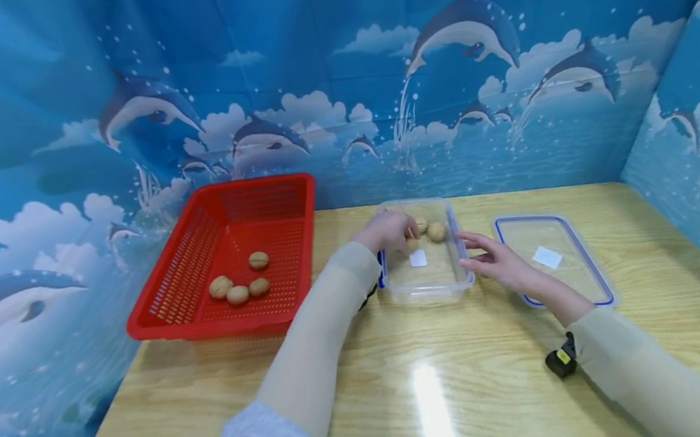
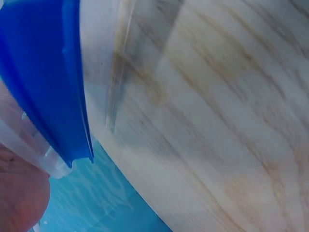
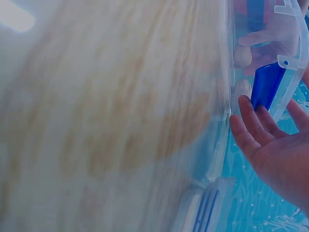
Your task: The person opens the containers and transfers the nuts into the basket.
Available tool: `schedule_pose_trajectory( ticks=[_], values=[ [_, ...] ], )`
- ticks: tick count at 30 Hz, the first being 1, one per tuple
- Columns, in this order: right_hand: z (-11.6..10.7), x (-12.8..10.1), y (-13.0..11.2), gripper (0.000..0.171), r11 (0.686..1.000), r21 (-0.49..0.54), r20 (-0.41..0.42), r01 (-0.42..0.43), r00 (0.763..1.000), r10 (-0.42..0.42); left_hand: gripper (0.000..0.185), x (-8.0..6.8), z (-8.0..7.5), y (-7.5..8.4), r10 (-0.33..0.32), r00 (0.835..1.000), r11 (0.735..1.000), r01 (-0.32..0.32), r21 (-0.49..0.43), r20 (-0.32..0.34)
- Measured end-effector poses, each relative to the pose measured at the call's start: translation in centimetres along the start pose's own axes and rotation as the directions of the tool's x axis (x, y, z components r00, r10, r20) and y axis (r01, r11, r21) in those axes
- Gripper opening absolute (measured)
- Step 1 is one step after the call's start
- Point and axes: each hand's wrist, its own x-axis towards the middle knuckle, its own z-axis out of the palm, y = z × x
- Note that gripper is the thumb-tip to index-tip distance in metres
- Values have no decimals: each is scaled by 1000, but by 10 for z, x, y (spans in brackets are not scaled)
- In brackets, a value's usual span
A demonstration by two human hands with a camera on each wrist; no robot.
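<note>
Just then my left hand curled over the walnuts at the far end of the clear container, while my right hand lay flat-fingered against its right wall.

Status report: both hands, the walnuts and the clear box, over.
Left hand inside clear box, over a walnut. Right hand open against box's right wall. Four walnuts in red basket. Lid lies aside.

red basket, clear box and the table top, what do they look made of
Red basket: likely moulded plastic, with perforated walls and an even glossy colour. Clear box: transparent plastic, since the table grain shows through. Table: wood or wood-look laminate with a glossy finish, since it reflects the lamp.
</note>
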Motion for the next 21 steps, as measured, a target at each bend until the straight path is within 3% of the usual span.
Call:
schedule_pose_trajectory(
  ticks=[10,21],
  values=[
    [1,0,-3,60,1000,5,-4,4,1000,-4,24,-4,-2,3,3,1000,1000,-3,1,0],
    [0,-1,0,61,1000,13,-4,0,1000,0,37,-6,-10,5,0,1000,1000,1,-11,21]
  ],
)
